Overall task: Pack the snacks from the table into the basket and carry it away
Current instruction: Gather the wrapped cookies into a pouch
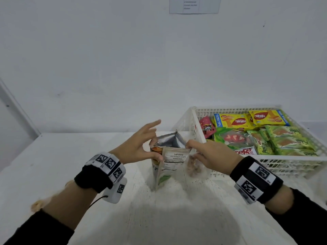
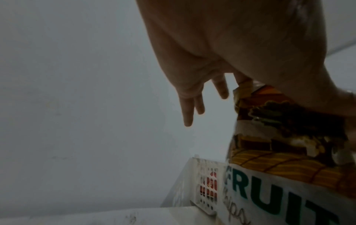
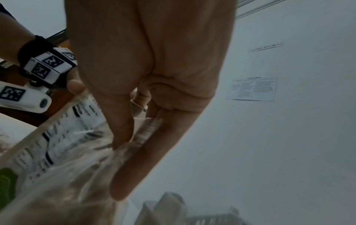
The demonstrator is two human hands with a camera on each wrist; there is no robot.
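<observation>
Between my hands, upright on the desk [image 1: 88, 174], jackfruit chips pouch [image 1: 172, 161]: left hand [image 1: 139, 147] and right hand [image 1: 210, 156] pinch its top; basket [image 1: 187, 121] just right, nearer right hand.

Head view bright, even overhead light; soft shadow on the table [image 1: 123, 218] near the bottom edge, wide-angle bending at edges. Both wrist views dim, grainy (esp. right), pouch [image 3: 63, 149] motion-blurred, close skin out of focus.

Jackfruit chips pouch [image 1: 170, 161] stood upright on the table [image 1: 70, 156], just left of the basket [image 1: 192, 121], snack packs [image 1: 265, 137] lay inside the basket, the wall behind it.
</observation>
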